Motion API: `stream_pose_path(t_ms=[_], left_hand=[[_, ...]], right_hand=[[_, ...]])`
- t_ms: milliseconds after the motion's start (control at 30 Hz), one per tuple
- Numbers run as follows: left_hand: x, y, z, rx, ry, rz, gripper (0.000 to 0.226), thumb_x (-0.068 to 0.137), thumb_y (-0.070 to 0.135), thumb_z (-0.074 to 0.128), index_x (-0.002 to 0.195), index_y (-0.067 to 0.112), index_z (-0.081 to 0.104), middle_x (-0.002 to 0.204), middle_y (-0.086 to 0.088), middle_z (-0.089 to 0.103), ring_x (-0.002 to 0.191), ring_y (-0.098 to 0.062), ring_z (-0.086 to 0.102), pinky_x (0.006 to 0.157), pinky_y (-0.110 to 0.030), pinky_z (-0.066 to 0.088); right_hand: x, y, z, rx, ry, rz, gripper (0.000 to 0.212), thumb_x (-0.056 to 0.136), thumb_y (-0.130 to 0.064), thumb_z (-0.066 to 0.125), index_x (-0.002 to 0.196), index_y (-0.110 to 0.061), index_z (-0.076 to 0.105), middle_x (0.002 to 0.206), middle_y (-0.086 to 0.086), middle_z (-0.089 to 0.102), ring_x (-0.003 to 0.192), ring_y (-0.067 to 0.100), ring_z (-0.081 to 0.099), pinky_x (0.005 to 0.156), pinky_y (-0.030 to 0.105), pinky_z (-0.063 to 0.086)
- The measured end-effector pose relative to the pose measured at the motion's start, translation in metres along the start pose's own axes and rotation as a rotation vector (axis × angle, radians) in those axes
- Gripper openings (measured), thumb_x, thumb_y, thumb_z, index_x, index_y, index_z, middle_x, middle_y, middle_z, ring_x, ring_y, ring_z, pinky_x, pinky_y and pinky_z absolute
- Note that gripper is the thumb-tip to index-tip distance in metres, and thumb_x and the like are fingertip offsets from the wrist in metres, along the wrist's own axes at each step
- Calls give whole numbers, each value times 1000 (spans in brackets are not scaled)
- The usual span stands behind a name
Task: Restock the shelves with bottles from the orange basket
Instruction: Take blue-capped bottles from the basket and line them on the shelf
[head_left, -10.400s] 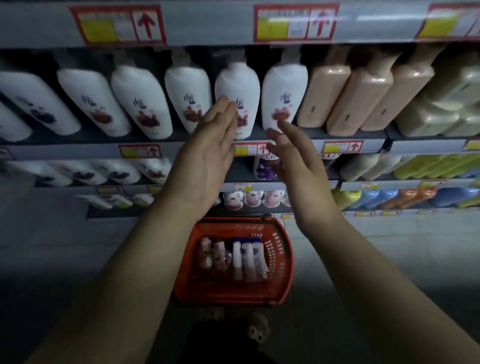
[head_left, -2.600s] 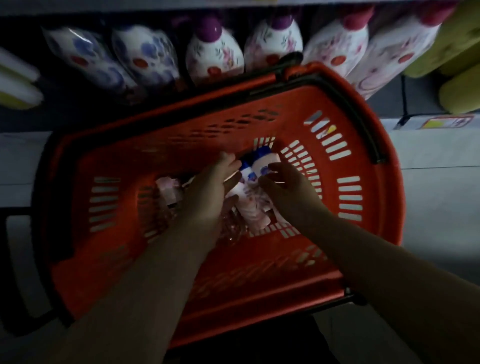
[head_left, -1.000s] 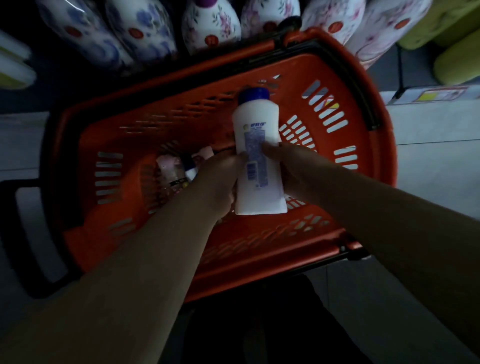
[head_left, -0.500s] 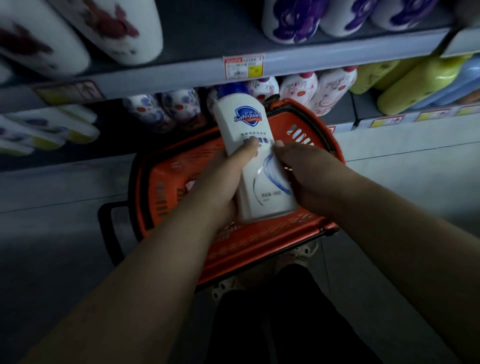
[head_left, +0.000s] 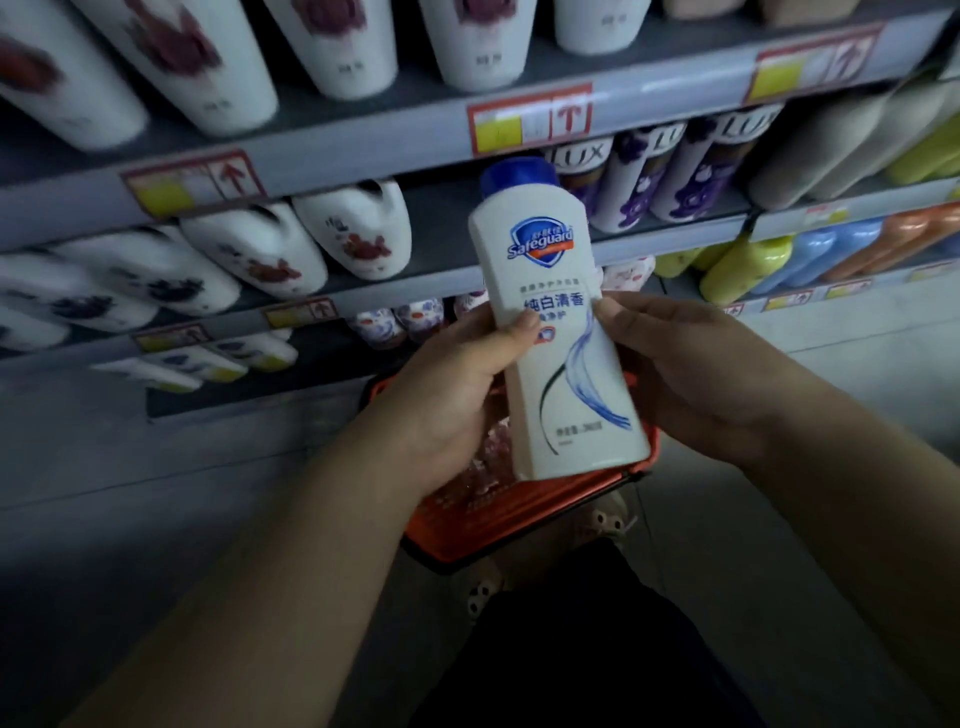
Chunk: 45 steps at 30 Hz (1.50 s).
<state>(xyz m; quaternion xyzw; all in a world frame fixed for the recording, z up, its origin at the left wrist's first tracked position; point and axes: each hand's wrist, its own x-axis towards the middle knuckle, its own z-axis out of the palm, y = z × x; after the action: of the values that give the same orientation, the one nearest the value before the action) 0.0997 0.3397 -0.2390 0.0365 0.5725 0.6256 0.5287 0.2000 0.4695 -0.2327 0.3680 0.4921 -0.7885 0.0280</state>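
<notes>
Two hands, left and right, clasp the white bottle cap-up, thumbs on its front.

- From my seat I see both forearms bare all the way to the frame's lower edge
- The left hand and right hand are bare too, thumbnails trimmed short
- Black trousers, plain and dark, fill the bottom middle
- Pale left shoe and right shoe, each dotted with dark eyelets
</notes>
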Motion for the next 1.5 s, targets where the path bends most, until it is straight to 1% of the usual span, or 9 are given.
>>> stream_pose_path(t_ms=[133,300,533,700,833,1067,1300,1400,1500], left_hand=[[-33,37,17,26,-38,79,45,79,18,67,123,9,59,121,-11,66,117,-28,60,107,-46,40],[-79,79,41,9,-78,139,47,78,21,66,123,9,59,122,-12,66,117,-28,60,108,-46,40],[-130,125,82,33,-129,267,40,79,20,57,118,12,60,122,-10,66,117,-25,60,106,-42,43],[-156,155,102,126,-190,362,34,83,23,55,116,21,61,118,-3,68,113,-21,63,99,-38,49],[-165,176,120,149,-146,432,27,94,14,49,117,18,61,116,-2,69,107,-15,64,100,-35,48],[-152,213,156,195,-112,497,28,95,14,49,121,17,60,121,-4,67,112,-19,62,104,-39,44],[-117,255,199,224,-52,579,28,96,13,50,122,19,59,112,3,69,95,-6,66,89,-29,52],[-95,275,217,226,-2,665,39,93,12,56,131,16,51,119,-1,67,104,-13,66,88,-32,53],[-72,290,231,272,109,743,44,82,22,63,124,20,51,120,-1,66,106,-17,66,91,-41,53]], right_hand=[[-42,-39,10,-25,-38,-113,26,97,-17,44,104,-3,65,100,9,73,89,17,68,76,31,57],[-92,-78,24,2,-105,-218,27,98,-14,40,101,-7,67,91,4,75,78,12,71,63,24,57],[-154,-123,36,-54,-15,-348,27,98,-19,43,100,-13,69,101,5,74,92,19,68,81,38,55],[-187,-151,42,-62,28,-452,25,99,-17,44,106,-12,67,101,6,74,86,17,68,78,34,58],[-199,-173,41,-98,46,-506,26,100,-17,43,109,-13,67,108,9,72,104,29,66,91,45,52],[-204,-223,21,-105,9,-580,25,99,-16,43,106,-18,66,100,1,75,88,12,70,79,33,57],[-186,-285,-13,-162,18,-635,24,100,-16,45,112,-15,65,99,-1,75,86,11,71,67,24,56],[-176,-313,-24,-330,120,-749,22,99,-18,48,108,-24,67,95,-8,74,86,4,70,71,20,56],[-164,-341,-36,-534,171,-859,21,97,-19,50,98,-33,65,89,-14,71,84,1,67,77,22,53]])
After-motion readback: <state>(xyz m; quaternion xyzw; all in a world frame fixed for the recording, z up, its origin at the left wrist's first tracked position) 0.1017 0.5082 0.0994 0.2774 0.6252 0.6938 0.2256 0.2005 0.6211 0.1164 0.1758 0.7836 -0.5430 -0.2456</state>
